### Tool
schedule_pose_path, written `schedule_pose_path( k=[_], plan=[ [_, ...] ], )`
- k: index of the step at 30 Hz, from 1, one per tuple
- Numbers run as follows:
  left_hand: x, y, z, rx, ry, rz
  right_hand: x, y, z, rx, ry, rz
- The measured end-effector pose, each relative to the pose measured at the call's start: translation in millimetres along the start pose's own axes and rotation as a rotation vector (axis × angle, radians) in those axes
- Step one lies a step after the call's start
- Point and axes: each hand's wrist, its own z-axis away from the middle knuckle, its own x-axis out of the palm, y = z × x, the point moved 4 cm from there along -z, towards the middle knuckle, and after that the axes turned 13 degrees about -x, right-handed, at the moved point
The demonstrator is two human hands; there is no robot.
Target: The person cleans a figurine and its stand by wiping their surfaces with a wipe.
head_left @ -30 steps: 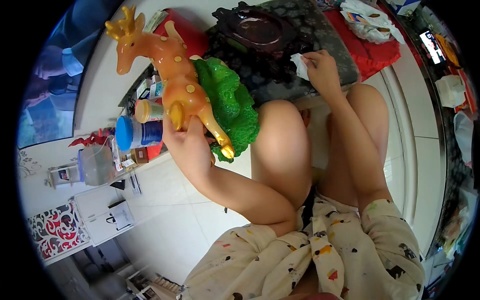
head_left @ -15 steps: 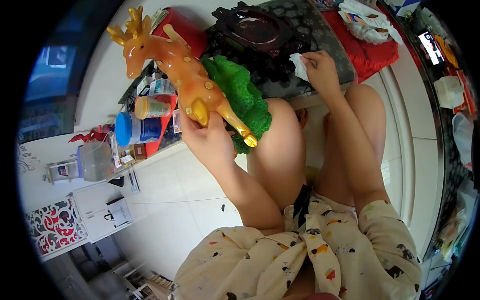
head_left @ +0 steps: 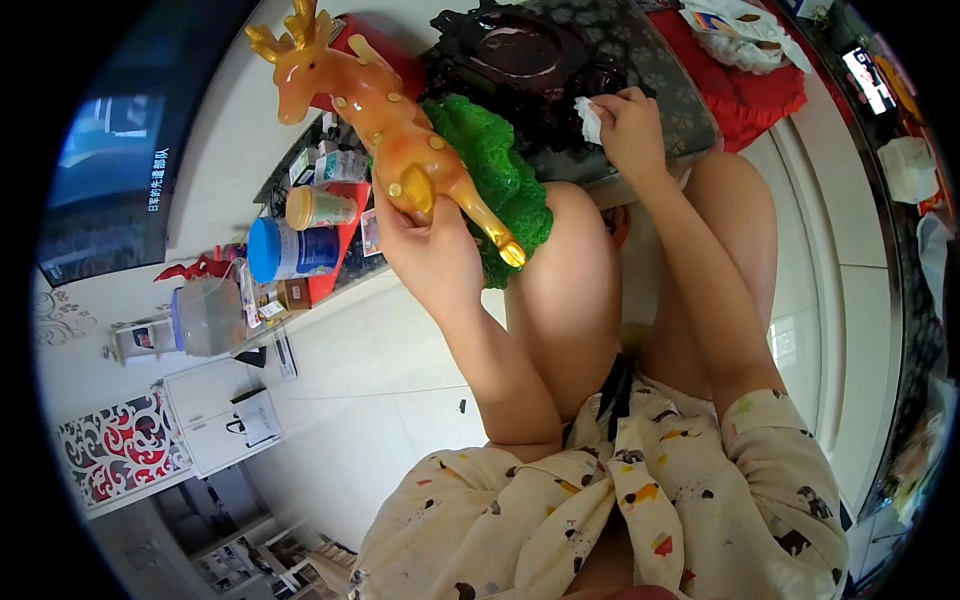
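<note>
A glossy orange deer figurine [head_left: 395, 135] with golden antlers and hooves leans over my left thigh, its body joined to a green, leafy-textured base [head_left: 490, 165]. My left hand [head_left: 435, 250] is closed around the figurine's lower body, fingers partly hidden behind it. My right hand [head_left: 632, 130] pinches a crumpled white tissue [head_left: 589, 119] beside a dark carved piece [head_left: 520, 50] with an oval recess. That dark piece lies on the table, and the tissue is close to its lower right edge; whether they touch I cannot tell.
The dark floral tabletop [head_left: 690, 110] lies before my knees. At left stand a blue-lidded tub [head_left: 285, 250], a yellow-lidded jar [head_left: 318, 208] and a clear container [head_left: 212, 318]. A red cloth [head_left: 750, 105] hangs at right under a white plastic bag [head_left: 745, 50]. A television [head_left: 110, 150] is far left.
The view has shifted slightly, so most things appear a little higher and to the right. My left hand still grips the deer figurine; the tissue and right hand have moved slightly up and left.
</note>
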Motion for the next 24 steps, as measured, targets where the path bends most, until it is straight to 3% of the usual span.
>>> schedule_pose_path(
  k=[10, 16, 20, 24],
  plan=[
    [-3, -6, -1, 0.058, 0.014, 0.053, 16, -10, 3, -0.095, -0.107, 0.091],
    [-6, -10, -3, 0.084, 0.048, -0.034, 7, -13, 9, -0.134, -0.032, 0.086],
    [-6, -7, -2, 0.079, 0.044, -0.037, -3, -13, 13, -0.046, -0.142, 0.080],
    [-5, -3, 2, 0.027, 0.045, -0.062, -10, -3, 9, 0.078, 0.010, 0.023]
  ],
)
